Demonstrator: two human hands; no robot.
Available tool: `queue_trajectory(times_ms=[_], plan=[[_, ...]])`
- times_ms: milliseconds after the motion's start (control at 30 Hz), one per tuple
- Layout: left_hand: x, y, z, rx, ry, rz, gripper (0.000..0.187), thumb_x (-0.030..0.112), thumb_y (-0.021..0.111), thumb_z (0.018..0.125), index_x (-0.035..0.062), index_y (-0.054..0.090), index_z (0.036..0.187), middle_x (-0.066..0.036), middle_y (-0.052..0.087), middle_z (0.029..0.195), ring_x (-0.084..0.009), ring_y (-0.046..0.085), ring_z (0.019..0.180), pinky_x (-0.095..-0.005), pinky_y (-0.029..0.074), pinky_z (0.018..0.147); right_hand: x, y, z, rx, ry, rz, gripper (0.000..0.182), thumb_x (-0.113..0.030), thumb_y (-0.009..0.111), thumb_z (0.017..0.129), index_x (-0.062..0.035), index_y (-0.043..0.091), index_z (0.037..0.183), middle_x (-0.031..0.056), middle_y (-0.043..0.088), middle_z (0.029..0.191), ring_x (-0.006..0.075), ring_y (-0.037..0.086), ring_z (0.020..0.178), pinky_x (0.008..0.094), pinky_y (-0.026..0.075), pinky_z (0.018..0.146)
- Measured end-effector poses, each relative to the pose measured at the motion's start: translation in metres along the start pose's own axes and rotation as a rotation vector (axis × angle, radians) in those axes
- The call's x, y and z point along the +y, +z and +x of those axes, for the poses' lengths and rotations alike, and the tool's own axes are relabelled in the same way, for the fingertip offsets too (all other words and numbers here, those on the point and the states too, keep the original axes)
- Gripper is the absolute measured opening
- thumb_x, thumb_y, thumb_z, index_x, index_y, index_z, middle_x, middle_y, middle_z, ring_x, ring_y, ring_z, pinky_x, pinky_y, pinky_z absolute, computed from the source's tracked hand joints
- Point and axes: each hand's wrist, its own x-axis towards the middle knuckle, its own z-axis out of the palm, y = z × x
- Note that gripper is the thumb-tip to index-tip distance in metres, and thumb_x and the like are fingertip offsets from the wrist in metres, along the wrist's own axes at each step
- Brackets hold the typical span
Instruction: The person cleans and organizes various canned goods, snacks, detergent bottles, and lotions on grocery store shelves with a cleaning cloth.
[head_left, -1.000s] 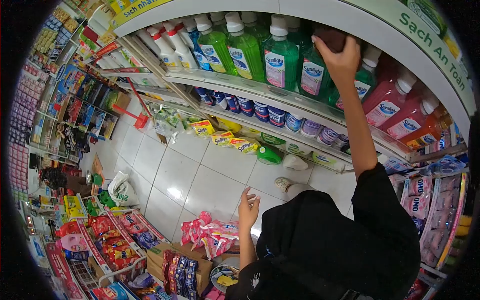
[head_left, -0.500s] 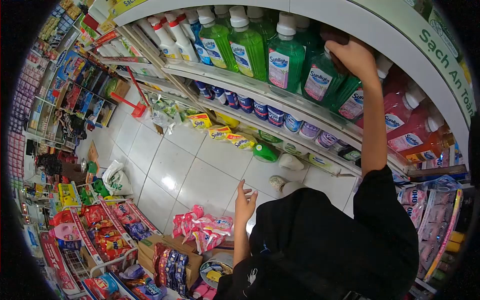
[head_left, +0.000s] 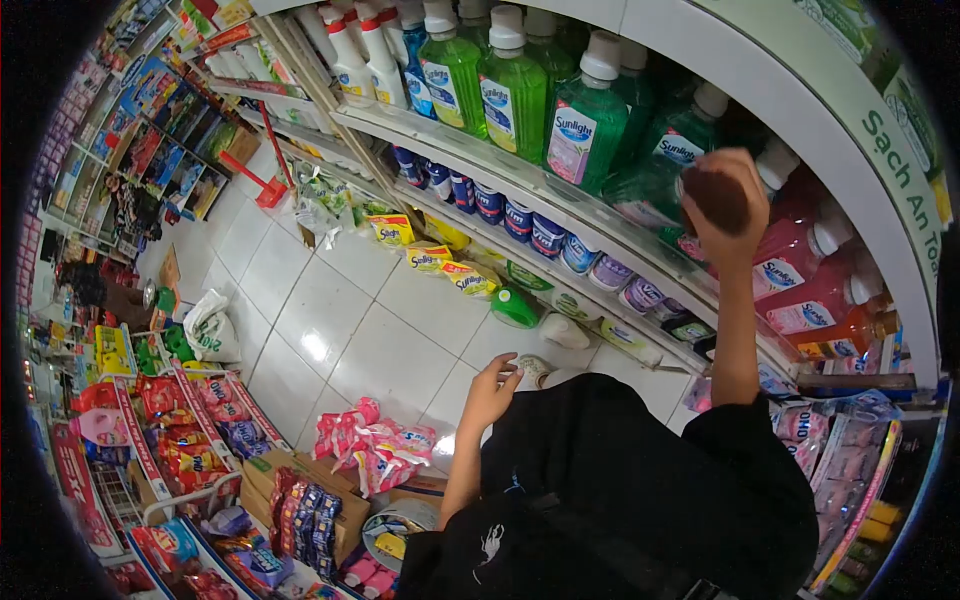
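Observation:
My right hand (head_left: pixel 742 232) is closed around a dark reddish-brown wad (head_left: pixel 714 198), apparently a cloth. It is in front of the upper shelf, close to the dark green Sunlight bottles (head_left: pixel 668 150). One of these bottles leans or lies low beside the hand. Pink Sunlight bottles (head_left: pixel 805 300) are just right of my wrist. Lower down, my left hand (head_left: pixel 490 394) hangs over the floor with loosely parted fingers and nothing in it. Light green Sunlight bottles (head_left: pixel 512 105) stand upright further left on the shelf.
Vim containers (head_left: pixel 518 220) line the lower shelf, whose front edge (head_left: pixel 560 200) juts out. Yellow Sunlight packs (head_left: pixel 430 258) and a green bottle (head_left: pixel 514 307) are at floor level. Pink packs (head_left: pixel 375 445) lie on the tiles near a bucket (head_left: pixel 395 530). A red-handled tool (head_left: pixel 262 185) stands further back.
My right hand has come out from among the bottles, down and toward me, with the brown wad now in plain view. A dark green bottle has tilted over. My left hand has shifted slightly.

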Motion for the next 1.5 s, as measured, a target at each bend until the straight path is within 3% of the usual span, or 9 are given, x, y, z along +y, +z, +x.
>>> queue_trajectory(times_ms=[100,233,333,500,633,733,1000,1267,1500], plan=[[0.021,-0.007,0.014,-0.067,0.102,-0.041,0.035,0.014,0.054,0.082,0.0012,0.046,0.114,-0.01,0.06,0.094,-0.0135,0.055,0.077,-0.0261,0.044,0.072,-0.012,-0.001,-0.009,0.062,-0.068,-0.003,0.03,0.003,0.069,0.052,-0.0023,0.055,0.077,0.011,0.054,0.079,0.0231,0.054,0.073,0.0301,0.043,0.064],[0.089,-0.019,0.025,0.022,0.303,-0.118,0.053,0.018,0.061,0.076,-0.0001,0.037,0.119,-0.016,0.058,0.099,-0.0267,0.056,0.091,-0.0335,0.042,0.082,-0.033,-0.016,-0.001,0.003,-0.17,-0.034,0.023,-0.002,0.068,0.058,-0.0032,0.053,0.075,0.0128,0.054,0.077,0.0234,0.054,0.072,0.0302,0.043,0.063],[0.142,-0.03,0.032,0.088,0.585,0.065,0.067,0.022,0.067,0.07,-0.0004,0.032,0.123,-0.016,0.055,0.105,-0.0285,0.053,0.098,-0.0345,0.038,0.088,-0.041,-0.026,0.019,0.036,-0.231,0.139,0.025,-0.007,0.068,0.06,-0.0044,0.05,0.077,0.0128,0.055,0.078,0.0222,0.054,0.071,0.0307,0.044,0.064],[0.198,-0.029,0.041,0.064,0.873,0.161,0.081,0.029,0.076,0.059,-0.0011,0.035,0.122,-0.016,0.055,0.104,-0.0267,0.054,0.097,-0.0331,0.038,0.087,-0.051,-0.005,0.035,-0.056,0.045,0.801,0.032,-0.007,0.07,0.059,-0.0053,0.048,0.083,0.0115,0.055,0.081,0.019,0.054,0.073,0.0297,0.044,0.066],[0.157,-0.027,0.046,-0.084,0.699,-0.212,0.064,0.022,0.073,0.057,-0.0038,0.047,0.109,-0.011,0.059,0.091,-0.0189,0.057,0.083,-0.029,0.043,0.077,-0.043,0.044,0.027,-0.312,0.408,1.051,0.035,-0.004,0.07,0.056,-0.0034,0.053,0.088,0.0054,0.057,0.081,0.0129,0.055,0.075,0.0262,0.044,0.07],[0.126,-0.008,0.027,0.085,0.365,-0.583,0.057,0.023,0.072,0.058,-0.0047,0.05,0.103,-0.01,0.059,0.088,-0.0172,0.057,0.081,-0.0294,0.044,0.076,-0.05,0.088,0.034,-0.582,0.587,1.053,0.032,-0.003,0.068,0.056,-0.0014,0.056,0.086,0.0036,0.059,0.077,0.0102,0.054,0.072,0.0246,0.043,0.068],[0.083,-0.005,0.011,0.272,0.195,-0.994,0.041,0.026,0.055,0.067,-0.0048,0.055,0.095,-0.009,0.059,0.084,-0.0156,0.057,0.076,-0.0259,0.045,0.069,-0.049,0.188,0.011,-1.118,0.696,1.383,0.02,-0.007,0.063,0.058,-0.0013,0.056,0.076,0.0057,0.058,0.072,0.0129,0.055,0.067,0.0251,0.042,0.064],[0.053,0.003,0.011,0.387,0.043,-1.052,0.04,0.028,0.052,0.073,-0.0049,0.054,0.095,-0.01,0.06,0.081,-0.0147,0.057,0.071,-0.0251,0.044,0.063,-0.031,0.27,-0.081,-1.297,1.327,2.512,0.043,-0.029,0.048,0.076,-0.0013,0.045,0.109,0.0197,0.058,0.086,0.0351,0.057,0.085,0.0429,0.047,0.078],[0.029,0.016,0.013,0.49,-0.088,-1.13,0.043,0.033,0.05,0.078,-0.006,0.055,0.094,-0.012,0.061,0.083,-0.0157,0.058,0.07,-0.025,0.045,0.064,-0.027,0.283,-0.118,-1.337,1.537,2.66,0.047,-0.029,0.047,0.079,-0.0005,0.042,0.116,0.0236,0.055,0.097,0.0412,0.048,0.102,0.0468,0.044,0.083]])
